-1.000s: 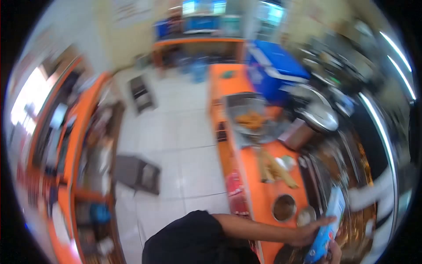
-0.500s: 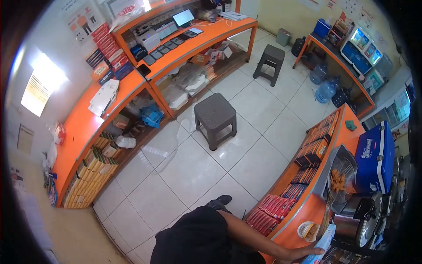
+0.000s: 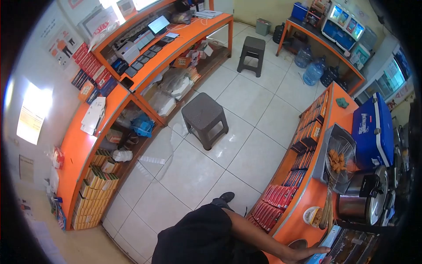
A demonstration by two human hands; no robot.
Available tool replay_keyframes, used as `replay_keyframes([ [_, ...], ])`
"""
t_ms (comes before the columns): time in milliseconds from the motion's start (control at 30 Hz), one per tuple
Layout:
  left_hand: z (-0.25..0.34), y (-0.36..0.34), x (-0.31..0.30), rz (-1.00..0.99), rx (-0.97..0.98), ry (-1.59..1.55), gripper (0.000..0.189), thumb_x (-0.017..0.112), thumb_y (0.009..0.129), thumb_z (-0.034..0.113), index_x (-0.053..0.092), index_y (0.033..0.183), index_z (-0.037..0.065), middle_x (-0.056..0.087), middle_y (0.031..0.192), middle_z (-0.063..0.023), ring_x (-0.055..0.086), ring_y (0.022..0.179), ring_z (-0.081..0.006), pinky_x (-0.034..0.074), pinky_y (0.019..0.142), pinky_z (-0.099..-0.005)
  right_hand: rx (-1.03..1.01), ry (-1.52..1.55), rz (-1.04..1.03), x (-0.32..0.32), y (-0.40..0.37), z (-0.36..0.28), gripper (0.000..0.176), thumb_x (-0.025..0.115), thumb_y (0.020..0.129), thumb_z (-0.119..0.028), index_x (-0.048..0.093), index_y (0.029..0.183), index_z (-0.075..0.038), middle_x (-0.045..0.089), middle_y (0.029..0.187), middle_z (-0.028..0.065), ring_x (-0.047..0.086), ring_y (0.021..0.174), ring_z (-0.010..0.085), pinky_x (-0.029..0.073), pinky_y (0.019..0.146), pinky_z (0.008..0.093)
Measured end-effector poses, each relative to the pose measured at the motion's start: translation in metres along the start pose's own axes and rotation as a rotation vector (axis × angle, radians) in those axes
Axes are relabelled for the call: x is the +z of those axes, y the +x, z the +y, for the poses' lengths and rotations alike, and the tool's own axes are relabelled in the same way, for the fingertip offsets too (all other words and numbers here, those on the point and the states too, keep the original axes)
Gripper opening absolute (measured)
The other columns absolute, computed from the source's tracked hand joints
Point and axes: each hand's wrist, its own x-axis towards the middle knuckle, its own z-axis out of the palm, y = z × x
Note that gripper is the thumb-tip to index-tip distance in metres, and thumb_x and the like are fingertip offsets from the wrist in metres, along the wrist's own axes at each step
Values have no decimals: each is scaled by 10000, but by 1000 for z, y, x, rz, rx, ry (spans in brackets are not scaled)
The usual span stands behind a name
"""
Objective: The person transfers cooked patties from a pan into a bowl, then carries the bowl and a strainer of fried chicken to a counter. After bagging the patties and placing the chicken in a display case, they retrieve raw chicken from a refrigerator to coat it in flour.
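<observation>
My left hand [image 3: 300, 254] reaches out from a black sleeve to the bottom right edge of the view. Its fingers lie on a blue and white packet [image 3: 329, 243], which it holds above the near end of the orange counter [image 3: 307, 198]. A round metal bowl [image 3: 299, 243] sits on the counter just beside the hand. A small cup of food [image 3: 311, 215] and a bundle of wooden sticks [image 3: 327, 210] stand a little farther along. My right hand is out of sight.
The counter also carries a steel tray of fried food [image 3: 337, 160], steel pots [image 3: 362, 200] and a blue cooler [image 3: 368, 128]. Red boxes [image 3: 274, 203] fill its shelf. Two dark stools [image 3: 204, 116] stand on the tiled floor. Another orange counter [image 3: 132, 83] runs along the left.
The view has swung from the counter top out to the room and floor. My left hand has stayed on the blue and white packet, now at the bottom edge.
</observation>
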Motion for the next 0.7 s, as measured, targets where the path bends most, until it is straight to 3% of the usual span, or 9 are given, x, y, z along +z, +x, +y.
replay_keyframes([
  [233,-25,8,4,1,-44,67,545,641,887,574,505,1172,130,594,902,-13,601,822,-124,504,724,-297,67,-36,25,-26,-26,15,411,625,916,-392,624,1159,-61,574,1243,236,614,1092,401,526,863,471],
  [333,-65,24,-20,-29,-158,-69,485,635,908,547,562,1123,119,655,921,-45,640,787,-141,528,689,-281,116,6,125,-42,-51,26,306,570,931,-266,627,1129,-39,597,1217,203,604,1094,390,474,938,493],
  [400,-20,-8,18,-80,-86,-132,583,558,930,574,497,1200,61,625,1030,-100,636,930,-206,529,814,-367,354,-191,26,-67,-64,17,263,661,863,-185,681,1087,-50,552,1262,206,553,1142,406,435,971,502],
  [467,-14,6,16,-96,-196,-58,836,442,927,686,362,1404,4,562,1258,-201,602,1144,-321,492,1004,-478,286,-373,83,-91,-57,5,251,736,697,-44,727,948,-48,603,1200,148,594,1080,295,495,838,321],
  [600,-7,28,51,-128,-261,22,917,424,874,733,339,1431,10,536,1266,-289,586,1121,-444,491,955,-598,491,17,-112,-114,-61,-6,289,705,751,-42,675,1039,-38,603,1158,150,591,1121,291,513,920,376],
  [700,-9,22,58,-186,-300,8,876,394,886,717,358,1423,25,545,1252,-264,583,1112,-416,480,964,-572,463,-151,-49,-97,-61,-23,360,647,808,-44,599,1164,-14,585,1174,155,590,1119,317,496,964,406],
])
